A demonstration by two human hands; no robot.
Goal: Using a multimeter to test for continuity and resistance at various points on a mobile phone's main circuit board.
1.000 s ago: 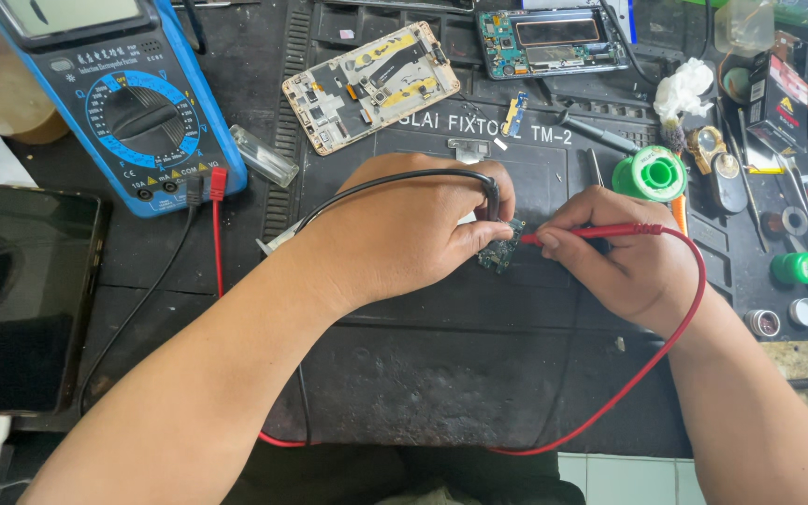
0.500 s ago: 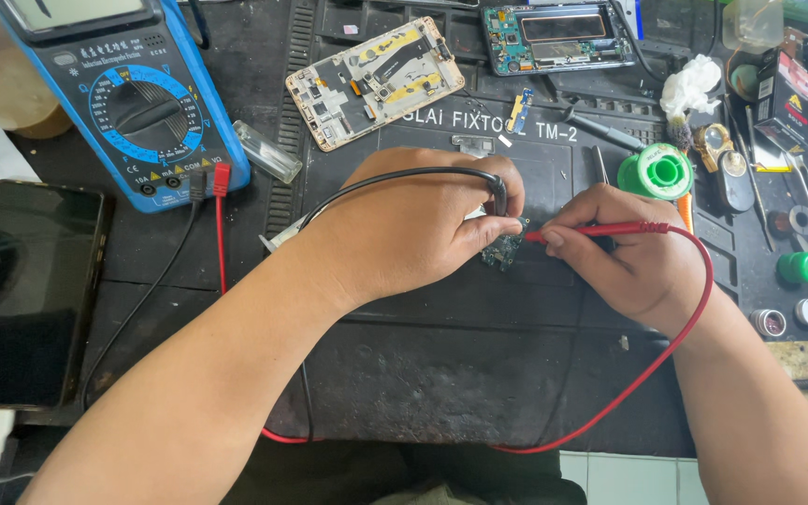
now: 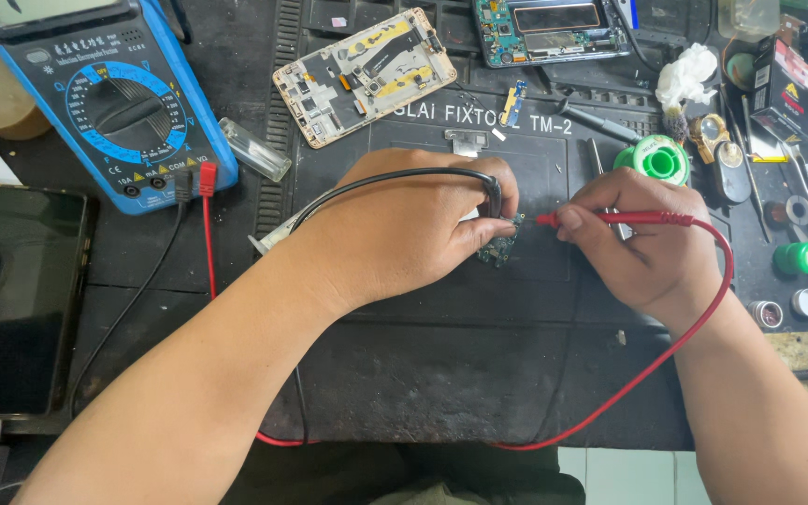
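A small dark circuit board (image 3: pixel 498 249) lies on the black work mat (image 3: pixel 423 374), between my two hands. My left hand (image 3: pixel 404 229) holds the black test probe (image 3: pixel 491 192), with its tip down at the board. My right hand (image 3: pixel 642 238) grips the red test probe (image 3: pixel 600 219), whose tip points left at the same board. Both leads run back to a blue multimeter (image 3: pixel 109 93) at the top left; the red lead (image 3: pixel 666 355) loops under my right wrist.
A dark phone (image 3: pixel 16 295) lies at the left edge. A gold phone frame (image 3: pixel 362 75) and a blue-green opened phone (image 3: pixel 549 28) sit at the top. A green solder spool (image 3: pixel 658 157), small jars, tweezers and tools crowd the right side.
Both hands stay on the board with only slight shifts. The view has tilted a little, so the multimeter and the parts at the top sit nearer the frame's top edge.
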